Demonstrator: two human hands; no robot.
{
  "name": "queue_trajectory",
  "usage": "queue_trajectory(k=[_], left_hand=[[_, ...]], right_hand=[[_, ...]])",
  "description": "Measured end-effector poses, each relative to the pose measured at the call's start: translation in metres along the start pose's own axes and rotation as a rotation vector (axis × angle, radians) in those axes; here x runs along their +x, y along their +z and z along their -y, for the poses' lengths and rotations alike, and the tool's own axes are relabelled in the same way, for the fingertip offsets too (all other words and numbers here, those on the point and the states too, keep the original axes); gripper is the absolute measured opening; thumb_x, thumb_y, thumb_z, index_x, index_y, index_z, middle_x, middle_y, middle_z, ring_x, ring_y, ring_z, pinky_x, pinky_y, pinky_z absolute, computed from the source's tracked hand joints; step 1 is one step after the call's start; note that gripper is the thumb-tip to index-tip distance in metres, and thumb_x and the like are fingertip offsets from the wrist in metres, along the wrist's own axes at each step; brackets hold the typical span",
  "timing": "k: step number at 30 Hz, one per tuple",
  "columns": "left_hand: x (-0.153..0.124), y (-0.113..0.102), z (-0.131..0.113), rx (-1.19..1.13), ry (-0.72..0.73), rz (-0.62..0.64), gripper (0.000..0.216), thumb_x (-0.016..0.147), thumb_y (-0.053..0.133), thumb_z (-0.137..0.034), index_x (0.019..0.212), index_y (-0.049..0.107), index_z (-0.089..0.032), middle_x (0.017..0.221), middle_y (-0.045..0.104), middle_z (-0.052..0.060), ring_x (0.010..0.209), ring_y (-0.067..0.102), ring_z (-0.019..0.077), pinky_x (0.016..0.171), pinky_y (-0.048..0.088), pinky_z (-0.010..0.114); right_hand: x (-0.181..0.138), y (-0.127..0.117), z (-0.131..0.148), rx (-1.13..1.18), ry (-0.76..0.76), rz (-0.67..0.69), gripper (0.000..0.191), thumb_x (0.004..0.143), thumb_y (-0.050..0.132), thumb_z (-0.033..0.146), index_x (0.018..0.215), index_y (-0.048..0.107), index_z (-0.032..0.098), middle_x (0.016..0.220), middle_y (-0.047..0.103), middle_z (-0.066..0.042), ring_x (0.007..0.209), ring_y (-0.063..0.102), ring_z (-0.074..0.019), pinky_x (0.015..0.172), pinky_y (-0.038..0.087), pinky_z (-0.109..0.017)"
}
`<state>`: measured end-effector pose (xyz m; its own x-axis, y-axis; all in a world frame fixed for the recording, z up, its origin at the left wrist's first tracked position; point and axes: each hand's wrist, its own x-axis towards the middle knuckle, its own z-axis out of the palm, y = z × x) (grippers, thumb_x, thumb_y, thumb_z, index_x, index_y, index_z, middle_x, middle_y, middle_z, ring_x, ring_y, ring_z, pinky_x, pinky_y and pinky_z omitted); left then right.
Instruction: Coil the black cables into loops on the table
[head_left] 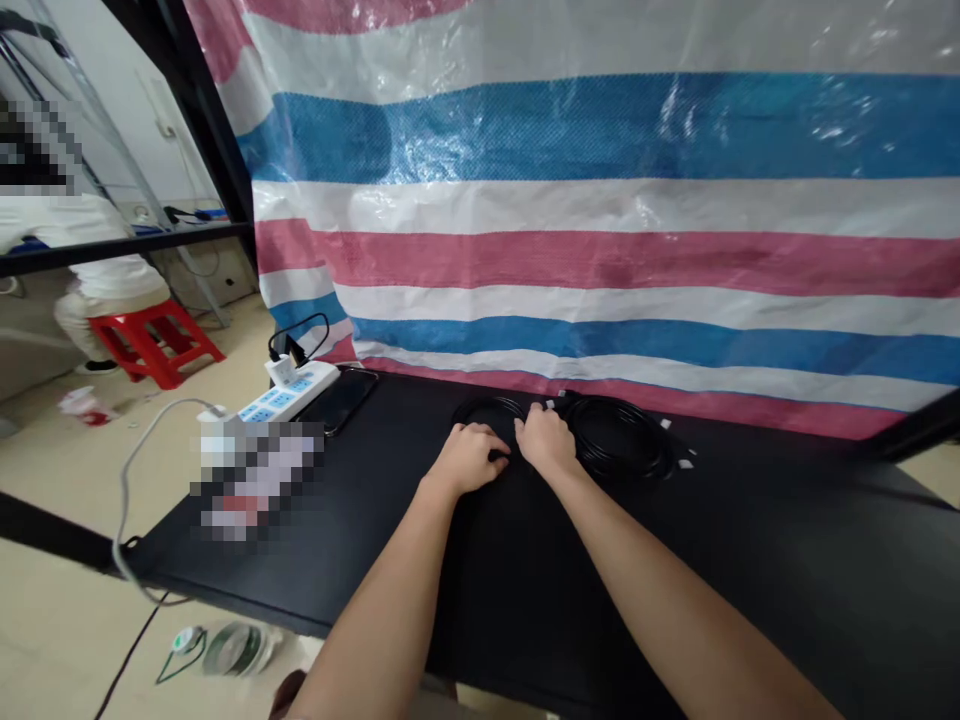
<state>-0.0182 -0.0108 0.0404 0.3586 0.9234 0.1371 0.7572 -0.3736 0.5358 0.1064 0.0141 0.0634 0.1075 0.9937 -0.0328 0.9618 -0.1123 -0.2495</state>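
A small loop of black cable (491, 402) lies on the black tabletop (390, 500), arching between my two hands. My left hand (472, 457) is closed round the loop's left side, fingers curled down and the thumb towards the middle. On the loop's right side, my right hand (546, 437) is closed too, its fingers bent over the cable and partly hiding it. Just beyond my right wrist rests a larger coil of black cable (626, 438), with small white tags (685, 464) at its outer edge.
At the left stand a white power strip (289, 392) with plugs, a dark phone (341, 400) and a blurred-out item (259, 490). A striped plastic sheet (562, 260) hangs behind the table. Further left, a person in white (112, 270) sits on a red stool (161, 340).
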Motion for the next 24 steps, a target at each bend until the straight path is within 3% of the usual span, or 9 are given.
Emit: queue_trajectory(k=[4,7,9,14,19,24], left_hand=[[0.002,0.004,0.006,-0.058,-0.029,-0.107,0.019,0.068,0.061,-0.014,0.07,0.075,-0.026,0.087,0.071,0.008,0.091,0.064,0.0271,0.092,0.042,0.041],[0.003,0.006,0.008,-0.062,-0.058,-0.185,0.023,0.064,0.059,-0.009,0.066,0.074,-0.025,0.083,0.071,0.009,0.089,0.064,0.0278,0.093,0.042,0.041],[0.003,0.006,0.008,-0.024,-0.083,-0.203,0.023,0.064,0.057,-0.008,0.067,0.074,-0.024,0.087,0.07,0.01,0.093,0.063,0.0284,0.095,0.041,0.042],[0.001,0.006,0.001,0.044,-0.115,-0.191,0.024,0.064,0.067,-0.02,0.086,0.075,-0.022,0.109,0.067,0.013,0.109,0.058,0.0323,0.102,0.037,0.045],[0.002,0.01,-0.005,0.093,-0.122,-0.181,0.031,0.067,0.072,-0.038,0.094,0.074,-0.025,0.118,0.063,0.011,0.118,0.051,0.0324,0.104,0.032,0.049],[0.007,0.013,-0.002,0.148,-0.137,-0.144,0.021,0.076,0.062,-0.025,0.093,0.075,-0.028,0.117,0.064,0.009,0.115,0.054,0.0288,0.102,0.034,0.048]], right_hand=[[0.001,0.003,-0.021,0.028,-0.161,-0.171,0.03,0.088,0.047,0.036,0.103,0.064,0.016,0.107,0.067,-0.018,0.091,0.067,-0.0286,0.073,0.049,-0.036],[0.001,0.0,-0.061,0.154,-0.258,-0.355,0.02,0.081,0.051,0.037,0.085,0.065,0.022,0.082,0.071,-0.009,0.08,0.066,-0.0257,0.07,0.048,-0.034],[0.002,-0.006,-0.094,0.219,-0.173,-0.422,0.016,0.076,0.053,0.036,0.074,0.062,0.023,0.07,0.068,-0.007,0.074,0.065,-0.0254,0.067,0.047,-0.034],[0.004,-0.02,-0.161,0.324,0.264,-0.487,0.007,0.067,0.055,0.031,0.065,0.058,0.025,0.065,0.066,-0.008,0.072,0.063,-0.0291,0.07,0.047,-0.04],[0.012,-0.014,-0.183,0.384,0.329,-0.445,0.01,0.063,0.059,0.034,0.064,0.06,0.025,0.066,0.066,-0.01,0.07,0.063,-0.0305,0.063,0.047,-0.041],[0.02,-0.004,-0.191,0.469,0.367,-0.451,0.01,0.058,0.065,0.035,0.06,0.062,0.026,0.066,0.067,-0.009,0.072,0.064,-0.0307,0.064,0.048,-0.042]])
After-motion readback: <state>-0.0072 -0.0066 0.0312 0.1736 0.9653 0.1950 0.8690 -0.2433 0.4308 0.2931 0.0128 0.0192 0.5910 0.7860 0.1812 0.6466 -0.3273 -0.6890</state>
